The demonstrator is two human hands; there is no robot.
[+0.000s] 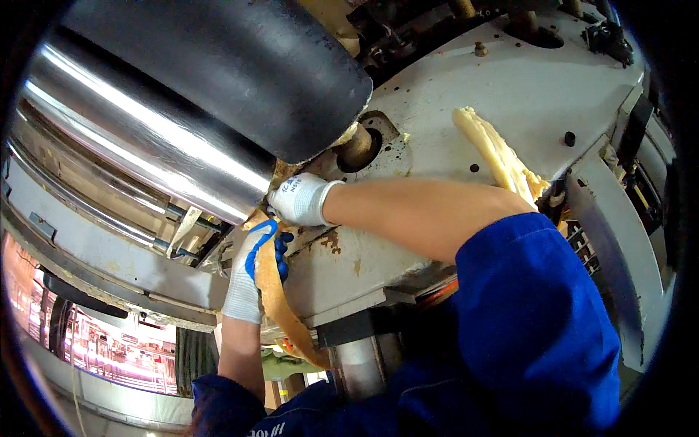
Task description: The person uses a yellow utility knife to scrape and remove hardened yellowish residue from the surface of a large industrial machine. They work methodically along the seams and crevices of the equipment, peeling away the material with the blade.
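Note:
My left hand [252, 267], in a white knit glove with a blue-coated palm, is closed around a tan flexible strip [278, 297]. From the end of a polished metal roller [158, 136], the strip runs through this hand and hangs down in a curve towards my body. Just above it, my right hand [300, 199], in a matching glove that bears writing, is at the roller's end. Its fingertips are hidden there, so I cannot tell what they grip. A large black roller [229, 71] lies beyond the polished one.
A grey machine side plate [426, 158] with holes spreads to the right. A cream-coloured wad of material [494, 150] lies on it. A shaft [357, 147] passes through an opening by the black roller. Thinner metal rods [82, 191] lie at the left. A metal post [357, 360] stands near my body.

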